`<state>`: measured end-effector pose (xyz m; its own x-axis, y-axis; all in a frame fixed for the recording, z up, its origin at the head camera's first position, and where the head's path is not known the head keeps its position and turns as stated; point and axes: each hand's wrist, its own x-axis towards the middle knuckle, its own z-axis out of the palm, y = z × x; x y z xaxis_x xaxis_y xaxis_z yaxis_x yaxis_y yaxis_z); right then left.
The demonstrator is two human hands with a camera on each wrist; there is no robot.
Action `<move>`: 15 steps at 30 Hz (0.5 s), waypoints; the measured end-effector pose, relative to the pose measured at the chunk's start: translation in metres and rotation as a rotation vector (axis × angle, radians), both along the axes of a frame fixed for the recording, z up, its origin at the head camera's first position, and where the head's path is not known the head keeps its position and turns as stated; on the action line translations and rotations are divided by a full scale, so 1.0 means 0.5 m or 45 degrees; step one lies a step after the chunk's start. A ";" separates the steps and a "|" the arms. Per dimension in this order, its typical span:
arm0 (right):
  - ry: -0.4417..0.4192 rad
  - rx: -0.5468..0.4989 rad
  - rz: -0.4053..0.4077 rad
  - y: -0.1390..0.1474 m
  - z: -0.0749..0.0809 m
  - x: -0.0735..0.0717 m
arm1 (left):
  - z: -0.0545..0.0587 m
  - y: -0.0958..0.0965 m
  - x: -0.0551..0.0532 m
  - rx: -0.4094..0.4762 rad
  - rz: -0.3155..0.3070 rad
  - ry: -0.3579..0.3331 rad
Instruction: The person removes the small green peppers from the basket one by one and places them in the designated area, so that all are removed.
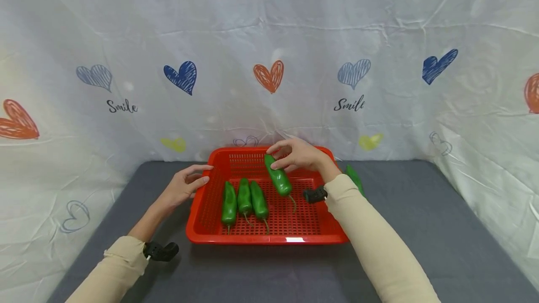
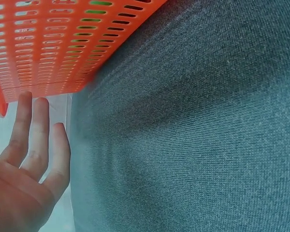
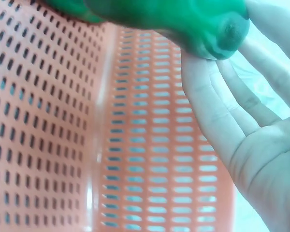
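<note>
A red slotted plastic basket (image 1: pixel 269 240) sits on the grey tabletop. Three green peppers (image 1: pixel 244 198) lie side by side on its floor, stems toward me. My right hand (image 1: pixel 294 153) hovers over the basket's far part and pinches the upper end of a fourth green pepper (image 1: pixel 278 177), which hangs tilted just above the floor. In the right wrist view the pepper (image 3: pixel 169 17) sits at my fingertips (image 3: pixel 198 67) above the basket floor (image 3: pixel 53 121). My left hand (image 1: pixel 187 183) is at the basket's left rim, fingers relaxed and holding nothing; its fingers (image 2: pixel 31 130) lie beside the basket wall (image 2: pixel 53 43).
Another green pepper (image 1: pixel 355 177) lies on the table right of the basket, partly hidden by my right arm. A white cloth printed with hearts (image 1: pixel 269 76) hangs behind and at both sides. Grey table surface (image 1: pixel 421 228) stretches right of and in front of the basket.
</note>
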<state>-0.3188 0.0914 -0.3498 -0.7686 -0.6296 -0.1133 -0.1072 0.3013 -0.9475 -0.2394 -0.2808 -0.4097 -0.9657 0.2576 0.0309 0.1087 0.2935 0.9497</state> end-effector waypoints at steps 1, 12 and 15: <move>0.008 -0.006 -0.001 0.005 0.004 0.000 | 0.000 0.000 0.000 0.002 0.000 0.000; 0.067 -0.075 -0.058 0.049 0.067 0.018 | 0.002 0.001 -0.001 -0.014 0.012 0.001; 0.081 -0.087 -0.081 0.061 0.082 0.026 | 0.002 0.002 -0.001 -0.022 0.013 0.007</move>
<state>-0.3058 0.1221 -0.3086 -0.8115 -0.5840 -0.0216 -0.1505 0.2446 -0.9579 -0.2397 -0.2798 -0.4086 -0.9681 0.2485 0.0315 0.1106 0.3109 0.9440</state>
